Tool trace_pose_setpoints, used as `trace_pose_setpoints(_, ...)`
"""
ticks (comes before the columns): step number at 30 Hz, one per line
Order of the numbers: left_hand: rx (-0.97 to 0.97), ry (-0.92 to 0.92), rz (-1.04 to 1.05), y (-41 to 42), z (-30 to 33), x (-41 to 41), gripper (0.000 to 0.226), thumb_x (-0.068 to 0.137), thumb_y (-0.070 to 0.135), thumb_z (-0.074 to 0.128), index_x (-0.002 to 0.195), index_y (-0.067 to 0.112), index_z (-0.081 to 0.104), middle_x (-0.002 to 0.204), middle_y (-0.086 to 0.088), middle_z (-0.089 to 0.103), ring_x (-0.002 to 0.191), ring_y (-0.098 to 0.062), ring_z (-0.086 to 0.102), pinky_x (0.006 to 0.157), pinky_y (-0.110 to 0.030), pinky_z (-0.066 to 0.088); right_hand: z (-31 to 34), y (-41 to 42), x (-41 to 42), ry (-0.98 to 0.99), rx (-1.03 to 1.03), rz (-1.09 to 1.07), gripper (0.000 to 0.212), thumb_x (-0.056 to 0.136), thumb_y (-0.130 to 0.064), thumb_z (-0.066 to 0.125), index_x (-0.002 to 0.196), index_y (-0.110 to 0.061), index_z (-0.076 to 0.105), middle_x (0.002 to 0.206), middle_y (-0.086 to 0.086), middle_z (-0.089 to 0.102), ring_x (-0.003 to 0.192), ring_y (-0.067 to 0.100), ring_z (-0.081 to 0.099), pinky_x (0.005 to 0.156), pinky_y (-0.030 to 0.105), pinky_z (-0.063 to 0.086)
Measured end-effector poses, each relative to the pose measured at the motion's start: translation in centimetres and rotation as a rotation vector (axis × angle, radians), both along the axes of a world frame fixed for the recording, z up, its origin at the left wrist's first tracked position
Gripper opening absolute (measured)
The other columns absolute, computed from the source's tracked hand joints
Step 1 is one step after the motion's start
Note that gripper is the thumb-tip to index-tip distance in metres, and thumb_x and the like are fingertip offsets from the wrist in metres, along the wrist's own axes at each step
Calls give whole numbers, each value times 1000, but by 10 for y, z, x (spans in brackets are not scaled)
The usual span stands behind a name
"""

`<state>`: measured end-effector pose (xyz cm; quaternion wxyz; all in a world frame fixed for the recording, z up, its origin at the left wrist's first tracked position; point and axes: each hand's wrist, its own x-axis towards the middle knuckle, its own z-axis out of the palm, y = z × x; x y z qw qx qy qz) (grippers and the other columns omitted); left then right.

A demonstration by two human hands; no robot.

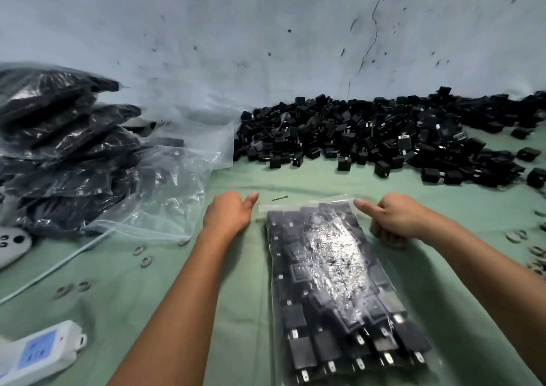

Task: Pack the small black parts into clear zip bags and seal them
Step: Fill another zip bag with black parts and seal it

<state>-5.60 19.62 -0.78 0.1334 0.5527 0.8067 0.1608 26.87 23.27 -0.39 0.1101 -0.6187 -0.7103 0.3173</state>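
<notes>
Green cloth covers the surface (118,291), which runs back to a pale, cracked wall (266,25). Along the foot of that wall lies a long heap of loose small black parts (384,131). A filled clear zip bag (339,291) lies flat on the cloth in front of the person, its zip edge pointing toward the wall and its rows of black parts showing through the glossy plastic. The right hand (393,217) is loosely curled, its thumb stretched out and touching the bag's far right corner at the zip strip; whether the fingers pinch the plastic cannot be told. The left hand (229,211) rests open and flat on the cloth just beside the bag's far left corner, holding nothing. A small screw (279,198) lies between the two hands. To the left, packed bags (59,137) are piled up, with empty clear bags (177,161) spread against them. A white power strip (38,353) sits near the left edge, and small metal washers (144,257) are scattered nearby.
</notes>
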Motion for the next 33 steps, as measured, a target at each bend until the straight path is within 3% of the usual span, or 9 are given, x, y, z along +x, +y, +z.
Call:
trace_pose_setpoints(4, -260, -777, -1, -52, 1, 25, 86, 90, 75, 47, 74, -9, 62, 64, -23, 70, 46, -30, 66, 48, -34, 57, 7, -55, -6, -99, -101, 105, 88, 70, -100, 29, 56, -16, 53, 47, -9, 54, 40, 7, 51, 48, 18, 41)
trace_pose_setpoints(7, -159, -754, 8, -74, 2, 42, 75, 91, 74, 51, 86, 0, 61, 72, -14, 69, 55, -28, 68, 60, -42, 62, 15, -86, -18, 55, -97, 33, 78, 59, -96, 60, 84, -22, 59, 64, -11, 66, 54, 4, 63, 52, 19, 43)
trace_pose_setpoints(10, -68, -865, 118, -86, 2, 46, 69, 90, 71, 59, 103, 4, 64, 97, -10, 69, 82, -27, 69, 86, -49, 62, 28, -111, -32, 321, -178, -44, 68, 60, -66, 86, 109, -31, 54, 89, -3, 76, 73, 15, 76, 56, 28, 57)
trace_pose_setpoints(13, -2, -1021, 194, -100, 7, 43, 79, 82, 69, 69, 128, 5, 61, 125, -12, 68, 112, -32, 67, 100, -48, 55, 36, -125, -58, 491, -133, -59, 64, 61, -45, 92, 110, -26, 56, 87, 5, 78, 70, 26, 78, 50, 34, 59)
trace_pose_setpoints(16, 115, -1152, 231, -106, 31, 17, 78, 78, 60, 79, 127, 6, 55, 120, -16, 70, 106, -34, 71, 95, -51, 59, 49, -129, -94, 691, -150, -52, 59, 62, -39, 89, 110, -25, 58, 85, 10, 79, 72, 37, 77, 48, 39, 59)
trace_pose_setpoints(20, 276, -951, 312, -112, 76, -50, 105, 80, 63, 76, 154, 7, 27, 152, -16, 48, 135, -36, 51, 113, -48, 44, 70, -118, -176, 900, -61, 34, 52, 57, -42, 88, 99, -34, 60, 81, -3, 79, 71, 27, 78, 49, 33, 59)
trace_pose_setpoints(22, 395, -845, 365, -115, 94, -89, 102, 83, 60, 76, 153, 3, 27, 154, -15, 45, 139, -34, 47, 116, -45, 41, 77, -110, -224, 956, -27, 114, 59, 56, -46, 89, 106, -28, 62, 88, 0, 80, 76, 24, 78, 53, 30, 59)
trace_pose_setpoints(29, 616, -587, 565, -126, 140, -204, 68, 76, 35, 82, 127, 13, 42, 111, -6, 63, 92, -25, 65, 78, -40, 56, 64, -92, -380, 1186, -159, 280, 56, 80, -27, 85, 123, -21, 50, 107, 7, 78, 96, 26, 77, 74, 42, 64)
trace_pose_setpoints(33, 658, -512, 675, -127, 130, -245, 75, 70, 37, 88, 126, 13, 44, 111, -6, 64, 96, -28, 65, 82, -40, 55, 43, -91, -444, 1067, -226, 364, 63, 94, -17, 75, 142, -22, 35, 133, 15, 65, 118, 31, 68, 97, 54, 57)
